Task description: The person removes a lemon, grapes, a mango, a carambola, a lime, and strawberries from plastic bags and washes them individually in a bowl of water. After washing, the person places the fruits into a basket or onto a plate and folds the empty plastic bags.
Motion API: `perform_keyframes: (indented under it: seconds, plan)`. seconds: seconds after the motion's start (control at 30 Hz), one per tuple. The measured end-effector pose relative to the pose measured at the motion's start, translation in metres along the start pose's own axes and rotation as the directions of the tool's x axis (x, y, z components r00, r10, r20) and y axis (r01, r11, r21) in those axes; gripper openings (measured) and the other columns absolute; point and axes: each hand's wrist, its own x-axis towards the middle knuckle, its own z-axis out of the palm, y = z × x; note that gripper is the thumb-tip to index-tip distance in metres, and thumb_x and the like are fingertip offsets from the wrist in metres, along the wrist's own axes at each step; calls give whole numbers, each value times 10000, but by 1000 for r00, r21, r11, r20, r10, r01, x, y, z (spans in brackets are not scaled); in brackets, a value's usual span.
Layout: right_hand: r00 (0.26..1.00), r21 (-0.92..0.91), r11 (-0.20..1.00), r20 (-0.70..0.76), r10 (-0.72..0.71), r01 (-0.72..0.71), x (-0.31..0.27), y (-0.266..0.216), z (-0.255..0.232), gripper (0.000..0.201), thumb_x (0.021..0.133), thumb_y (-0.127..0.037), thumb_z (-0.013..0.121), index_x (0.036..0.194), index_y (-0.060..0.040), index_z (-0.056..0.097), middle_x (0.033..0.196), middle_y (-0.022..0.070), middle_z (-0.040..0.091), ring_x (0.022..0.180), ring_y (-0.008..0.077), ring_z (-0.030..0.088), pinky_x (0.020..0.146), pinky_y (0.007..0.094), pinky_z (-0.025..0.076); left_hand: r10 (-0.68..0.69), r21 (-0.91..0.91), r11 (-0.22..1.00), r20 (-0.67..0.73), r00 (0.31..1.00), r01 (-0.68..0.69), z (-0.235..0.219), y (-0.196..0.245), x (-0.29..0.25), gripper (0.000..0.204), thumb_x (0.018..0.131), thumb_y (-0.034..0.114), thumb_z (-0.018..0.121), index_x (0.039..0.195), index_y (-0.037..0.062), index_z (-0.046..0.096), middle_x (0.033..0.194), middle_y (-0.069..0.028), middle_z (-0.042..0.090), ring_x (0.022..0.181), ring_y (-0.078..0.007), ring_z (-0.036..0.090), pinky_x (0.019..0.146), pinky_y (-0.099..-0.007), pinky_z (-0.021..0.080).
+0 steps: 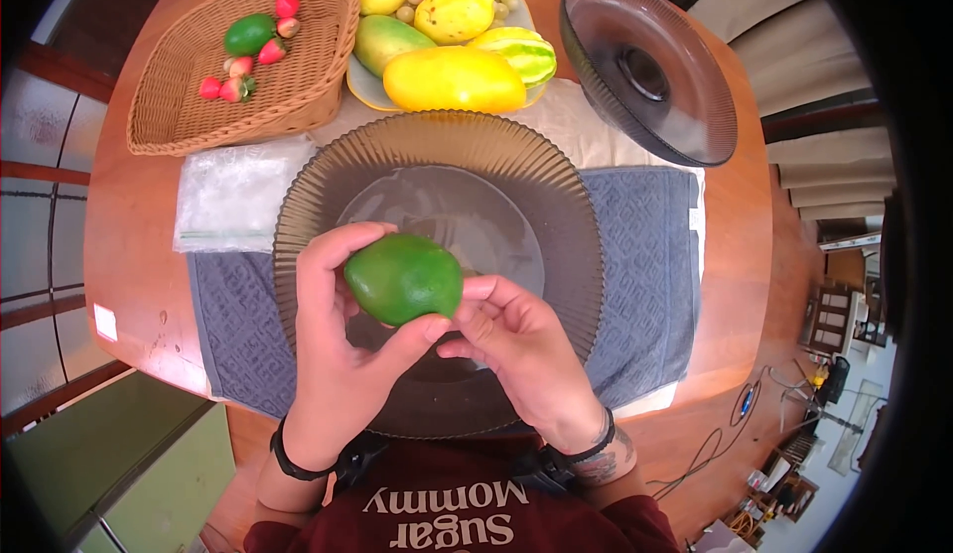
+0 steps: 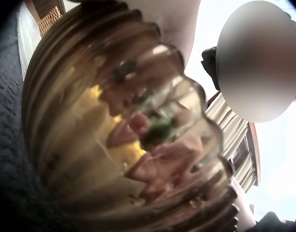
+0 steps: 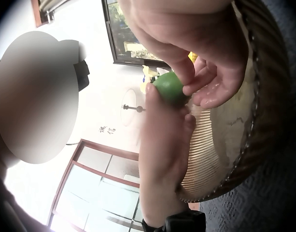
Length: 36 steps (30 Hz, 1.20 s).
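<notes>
In the head view my left hand [image 1: 347,325] holds a smooth green lime [image 1: 405,279], thumb beneath and fingers around its far side. At the lime's right end are the bent thumb and fingertips of my right hand [image 1: 521,345]. The right wrist view shows those fingers [image 3: 213,94] wet, with one fingertip against the lime [image 3: 171,88]. Both hands are over a large ribbed, tinted glass bowl [image 1: 581,245] that holds clear water. The bowl's ribbed wall [image 2: 80,145] fills most of the left wrist view, with the hands and lime blurred through it.
A wicker basket [image 1: 333,17] holds strawberries and another green fruit at the back left. Beside it a platter [image 1: 359,86] carries yellow fruit and grapes. A second tinted bowl [image 1: 700,67] stands back right. Under the front bowl lies a dark blue towel [image 1: 645,255]; a clear plastic bag [image 1: 233,196] lies left.
</notes>
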Motion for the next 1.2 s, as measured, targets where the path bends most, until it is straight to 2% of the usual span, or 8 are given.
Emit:
perform_keyframes:
  seconds: [0.07, 0.13, 0.27, 0.6, 0.9, 1.07, 1.13, 1.2]
  plan:
    - [1000, -29, 1000, -17, 0, -1, 0, 0, 0, 278, 1024, -205, 568, 1222, -10, 563, 1107, 59, 657, 1015, 130, 637, 872, 286, 518, 16, 20, 1000, -2, 1000, -16, 0, -2, 1, 709, 794, 159, 807, 1366, 47, 402, 1316, -127, 486, 1182, -221, 527, 1015, -363, 444]
    - [1000, -28, 1000, -18, 5, -5, 0, 0, 1, 264, 1026, -194, 560, 1212, -6, 557, 1096, 64, 656, 999, 134, 643, 853, 282, 523, 120, 106, 987, 14, 993, -121, -2, -4, 2, 719, 765, 86, 832, 1344, 48, 408, 1291, -124, 480, 1141, -217, 563, 945, -353, 498]
    - [999, -19, 999, -18, 45, -45, -1, -2, 2, 217, 1031, -148, 522, 1189, 0, 516, 1080, 84, 637, 964, 160, 660, 803, 292, 549, 127, 90, 988, 22, 992, -128, -3, -3, 1, 720, 761, 87, 837, 1341, 51, 410, 1288, -123, 477, 1136, -219, 564, 931, -350, 506]
    - [996, -4, 997, -24, 83, -83, -1, -4, 11, 210, 1058, -188, 424, 1175, -20, 472, 1056, 101, 586, 940, 183, 648, 793, 328, 571, 54, 18, 998, 81, 995, -56, -3, -2, 1, 688, 756, 96, 847, 1298, 55, 426, 1269, -116, 477, 1137, -208, 561, 881, -336, 535]
    - [996, 9, 996, 15, 92, -92, -1, 0, 5, 298, 1078, -278, 321, 1160, -38, 479, 940, 75, 582, 790, 152, 584, 720, 305, 512, -7, -46, 999, 93, 996, 11, -2, 0, 1, 639, 790, 64, 809, 1280, 47, 399, 1253, -121, 476, 1138, -212, 556, 884, -350, 540]
    - [999, 79, 996, 10, 44, -45, -2, 4, -2, 252, 1061, -281, 345, 958, -79, 455, 803, 27, 456, 718, 151, 534, 665, 301, 474, 2, -119, 993, 84, 996, 8, -2, -2, 1, 595, 832, 31, 753, 1290, 42, 373, 1254, -124, 469, 1139, -208, 552, 932, -354, 521]
    - [998, 104, 994, -45, 41, -36, -2, -2, 4, 245, 1055, -275, 348, 920, -91, 439, 791, 16, 426, 710, 149, 516, 658, 305, 459, -90, -202, 977, -76, 993, 73, -4, -2, 2, 583, 854, 7, 717, 1305, 43, 350, 1269, -134, 455, 1155, -205, 545, 963, -354, 507]
    - [994, 128, 991, -101, 40, -27, -1, -4, 4, 246, 1050, -268, 352, 883, -102, 423, 778, 4, 396, 701, 147, 498, 651, 308, 443, -95, -136, 987, -55, 994, 87, 2, -2, 2, 563, 868, 12, 702, 1307, 48, 352, 1273, -125, 460, 1159, -207, 542, 951, -351, 509]
